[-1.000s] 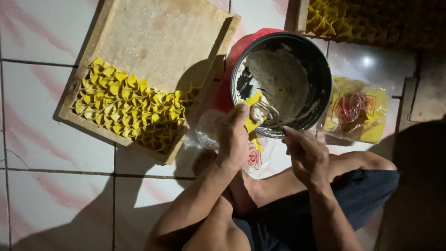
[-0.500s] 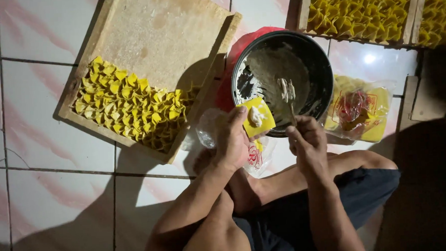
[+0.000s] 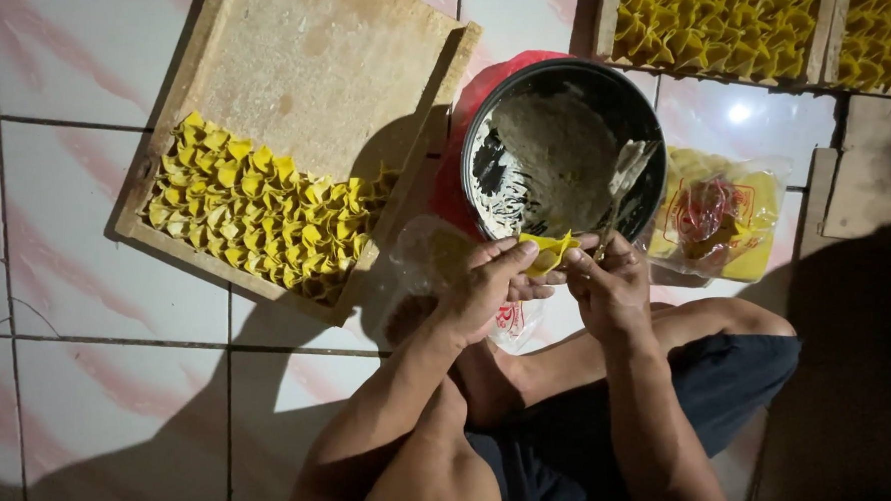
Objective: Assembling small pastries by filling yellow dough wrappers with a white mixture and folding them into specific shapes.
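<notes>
Left hand [image 3: 487, 289]: fingers closed on a yellow wrapper [image 3: 549, 252], pinched at its left edge, just below the rim of the bowl [image 3: 562, 155].

Right hand [image 3: 612, 285]: fingers curled against the wrapper's right edge and around a thin spatula [image 3: 625, 188] whose blade stood inside the bowl.

Yellow wrapper: folded, held between both hands above the floor [image 3: 91, 396], in front of the person's crossed legs.

Bowl: round, dark metal, smeared with pale filling; sat on a red mat [image 3: 461, 150].

Wooden tray [image 3: 298, 77]: left of the bowl, on the tiled floor; rows of folded yellow dumplings [image 3: 254, 214] filled its near end, the far end bare.

Plastic bag [image 3: 720, 218]: right of the bowl, held a stack of yellow wrappers.

Further trays [image 3: 726, 18]: top right, packed with folded dumplings.
</notes>
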